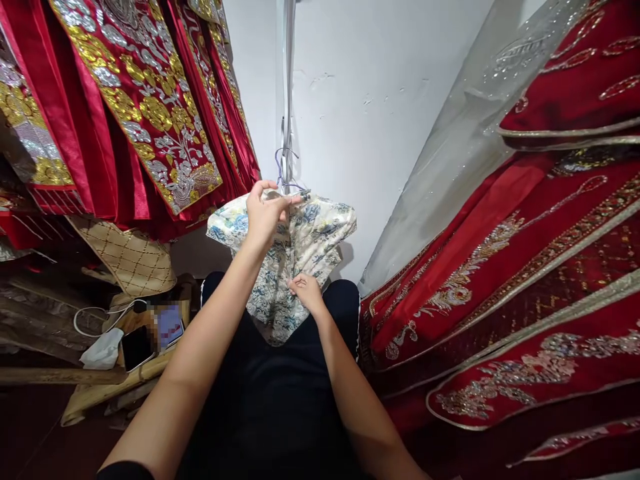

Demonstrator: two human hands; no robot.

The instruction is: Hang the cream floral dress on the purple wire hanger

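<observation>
A cream garment with a blue floral pattern [310,243] hangs on a thin wire hanger [285,175] in front of me, draping onto my lap. My left hand [265,212] is raised and closed around the top of the garment at the hanger's shoulder. Lower down, my right hand [306,292] pinches the fabric near the middle of the garment. Both arms reach forward over my dark trousers.
Red robes with gold and silver embroidery [150,113] hang at the upper left, and more red embroidered cloth [525,287] lies piled at the right. A phone [136,347], white cable and crumpled tissue [103,348] sit on a low surface at the left. A white wall [370,100] is ahead.
</observation>
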